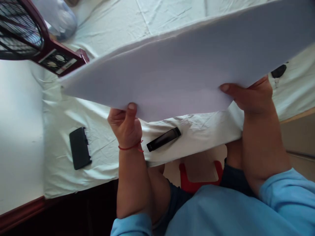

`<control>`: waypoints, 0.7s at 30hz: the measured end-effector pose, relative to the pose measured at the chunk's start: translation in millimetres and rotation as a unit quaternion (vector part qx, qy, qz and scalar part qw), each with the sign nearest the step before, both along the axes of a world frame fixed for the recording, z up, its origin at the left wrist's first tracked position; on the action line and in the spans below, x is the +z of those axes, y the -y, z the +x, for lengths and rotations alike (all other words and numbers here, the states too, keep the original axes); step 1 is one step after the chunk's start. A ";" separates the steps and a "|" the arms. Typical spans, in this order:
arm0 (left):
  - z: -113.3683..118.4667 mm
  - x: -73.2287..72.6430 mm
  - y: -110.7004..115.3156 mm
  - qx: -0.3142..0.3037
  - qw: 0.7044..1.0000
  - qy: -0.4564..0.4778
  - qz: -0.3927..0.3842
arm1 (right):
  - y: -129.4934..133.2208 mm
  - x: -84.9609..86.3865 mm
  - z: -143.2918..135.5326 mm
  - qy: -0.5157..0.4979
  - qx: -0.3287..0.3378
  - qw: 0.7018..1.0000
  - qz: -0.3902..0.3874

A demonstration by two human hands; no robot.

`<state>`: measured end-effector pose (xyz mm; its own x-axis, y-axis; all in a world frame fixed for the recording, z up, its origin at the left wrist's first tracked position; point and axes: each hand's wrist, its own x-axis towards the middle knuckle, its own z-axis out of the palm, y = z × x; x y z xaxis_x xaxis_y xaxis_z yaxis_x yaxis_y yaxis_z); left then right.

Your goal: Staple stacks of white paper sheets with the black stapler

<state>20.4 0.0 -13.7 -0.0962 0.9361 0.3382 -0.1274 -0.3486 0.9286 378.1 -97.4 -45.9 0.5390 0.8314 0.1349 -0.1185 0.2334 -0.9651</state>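
Observation:
A wide stack of white paper sheets (177, 68) is held up above the cloth-covered table, tilted with its far right corner raised. My left hand (126, 123), with a red string round the wrist, pinches the near edge at the left, thumb on top. Farther right, my right hand (253, 93) grips the same edge with its thumb pressed on the upper face. The fingers of both hands are partly hidden beneath the paper. Just below the sheets, a black stapler (163, 139) lies on the cloth.
Left of my arm lies a flat black case-like object (80, 148). A dark red fan (61, 60) and a plastic bag (62, 19) stand at the upper left. A small black item (279, 70) rests at the right on the pale tablecloth (103, 170). Below the edge is a red stool (187, 183).

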 end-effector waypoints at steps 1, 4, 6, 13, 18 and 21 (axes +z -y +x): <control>-0.5 1.0 -0.2 -0.003 1.000 0.014 0.001 | 0.2 -0.1 -0.7 0.021 0.006 1.000 0.015; -2.2 -1.8 -2.7 -0.020 0.999 0.022 -0.020 | 3.7 0.2 -0.2 0.082 0.039 0.996 0.007; -3.4 -7.3 -5.3 -0.032 0.998 -0.001 -0.047 | 6.6 1.3 0.8 0.101 0.058 0.993 -0.033; -21.0 -13.0 -5.9 -0.049 0.991 -0.099 -0.080 | 7.7 4.9 -0.7 0.102 0.011 0.994 -0.027; -35.1 -16.2 -2.7 -0.072 0.974 -0.183 -0.117 | 8.2 8.1 -2.2 0.116 0.039 0.992 -0.022; -29.9 -18.5 -1.7 -0.065 0.980 -0.153 -0.105 | 6.8 8.9 -3.3 0.101 0.041 0.994 -0.025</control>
